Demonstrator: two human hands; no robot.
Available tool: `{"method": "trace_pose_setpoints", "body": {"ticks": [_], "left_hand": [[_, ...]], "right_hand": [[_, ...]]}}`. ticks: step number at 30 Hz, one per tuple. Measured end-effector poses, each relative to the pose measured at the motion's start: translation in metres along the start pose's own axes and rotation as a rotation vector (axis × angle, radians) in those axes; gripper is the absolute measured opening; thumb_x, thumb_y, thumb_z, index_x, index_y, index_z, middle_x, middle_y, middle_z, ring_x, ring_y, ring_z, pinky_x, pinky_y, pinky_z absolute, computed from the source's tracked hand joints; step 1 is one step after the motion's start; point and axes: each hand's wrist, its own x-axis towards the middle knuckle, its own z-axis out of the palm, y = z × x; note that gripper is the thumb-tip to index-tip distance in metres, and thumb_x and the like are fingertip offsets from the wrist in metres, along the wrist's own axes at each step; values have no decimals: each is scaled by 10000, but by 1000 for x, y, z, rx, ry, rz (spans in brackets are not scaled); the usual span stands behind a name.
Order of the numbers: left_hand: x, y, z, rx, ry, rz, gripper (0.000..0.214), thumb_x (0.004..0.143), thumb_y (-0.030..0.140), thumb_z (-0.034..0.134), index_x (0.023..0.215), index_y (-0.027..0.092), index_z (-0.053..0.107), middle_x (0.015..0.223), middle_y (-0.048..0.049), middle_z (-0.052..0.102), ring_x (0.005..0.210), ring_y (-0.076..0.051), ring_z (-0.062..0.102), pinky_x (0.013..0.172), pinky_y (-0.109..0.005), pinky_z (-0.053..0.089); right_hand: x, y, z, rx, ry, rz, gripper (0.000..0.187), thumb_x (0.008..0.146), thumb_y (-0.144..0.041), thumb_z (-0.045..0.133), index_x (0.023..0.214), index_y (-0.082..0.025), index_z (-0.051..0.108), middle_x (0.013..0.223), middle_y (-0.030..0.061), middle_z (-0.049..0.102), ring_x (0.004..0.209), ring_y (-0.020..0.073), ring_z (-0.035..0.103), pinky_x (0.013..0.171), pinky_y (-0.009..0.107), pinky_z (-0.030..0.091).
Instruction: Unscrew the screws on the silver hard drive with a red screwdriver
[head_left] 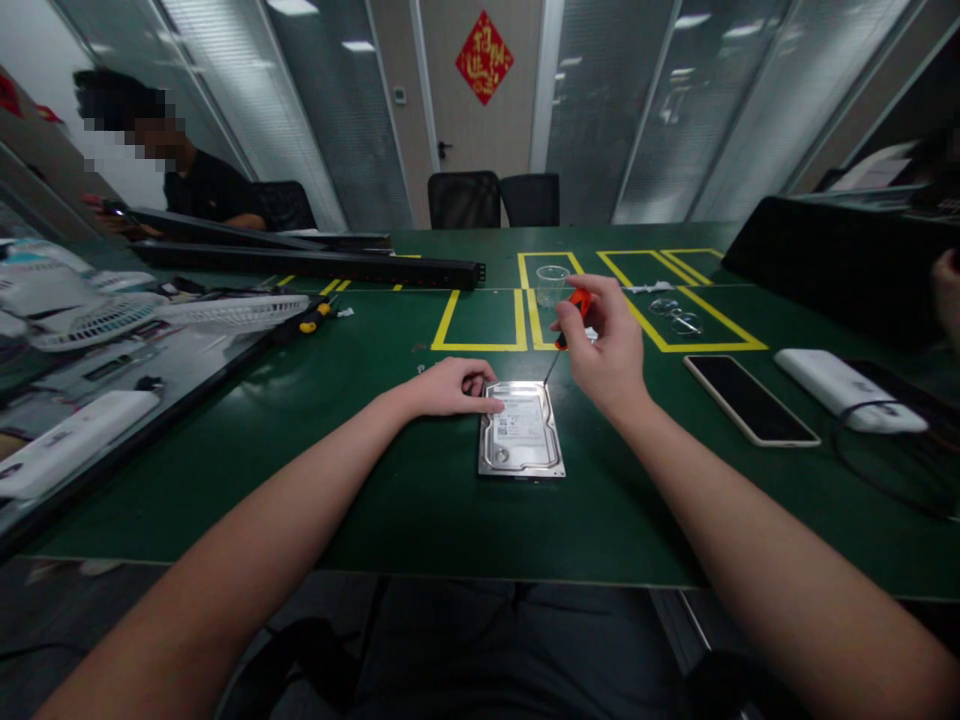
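A silver hard drive point(523, 440) with a white label lies flat on the green table in front of me. My left hand point(454, 388) grips its far left corner, thumb on top and the fingers curled at the edge. My right hand point(604, 345) is closed around the orange and black handle of a screwdriver point(576, 306). The thin shaft points down and its tip meets the drive's far right corner. Whether a screw sits under the tip is too small to make out.
A clear plastic cup point(553, 284) stands behind my right hand, with glasses point(676, 317) beyond. At right lie a phone point(751, 400), a white power bank point(850, 390) and a black cable. Fan parts point(97, 315) and yellow-black pliers point(315, 318) lie left. A person point(210, 190) sits far left.
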Motion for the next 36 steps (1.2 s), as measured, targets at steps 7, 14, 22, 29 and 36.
{"method": "trace_pose_setpoints", "body": {"ticks": [7, 14, 22, 29, 36], "left_hand": [[0, 0, -1, 0, -4, -8, 600, 801, 673, 748, 1142, 184, 676, 821, -5, 629, 727, -165, 549, 672, -309, 377], [0, -1, -1, 1, -9, -21, 627, 797, 693, 753, 1160, 188, 678, 832, -2, 629, 734, -166, 555, 670, -308, 385], [0, 0, -1, 11, -5, -19, 605, 803, 674, 748, 1156, 187, 679, 831, -9, 640, 742, -170, 564, 684, -311, 384], [0, 0, 0, -3, 5, -7, 595, 799, 666, 760, 1130, 178, 678, 807, -2, 623, 719, -162, 549, 666, -312, 386], [0, -1, -1, 2, -1, -13, 595, 801, 672, 754, 1139, 188, 682, 831, -10, 627, 732, -166, 545, 666, -311, 382]], "right_hand": [[-1, 1, 0, 55, -23, 25, 305, 1057, -516, 534, 1257, -305, 626, 931, 23, 667, 773, 199, 693, 705, 398, 622], [-1, -3, 0, 93, -30, 49, 354, 1081, -552, 452, 1254, -310, 644, 964, 31, 671, 759, 185, 706, 670, 378, 608], [-1, -6, -1, 106, -41, 49, 369, 1083, -557, 437, 1261, -315, 651, 991, 35, 673, 754, 180, 699, 628, 355, 586], [-2, -6, 0, 107, -30, 58, 382, 1072, -589, 444, 1242, -307, 638, 944, 30, 676, 737, 176, 693, 623, 349, 596], [-1, -9, -1, 98, -40, 61, 389, 1070, -593, 443, 1229, -295, 635, 940, 32, 666, 748, 180, 692, 643, 355, 606]]}}
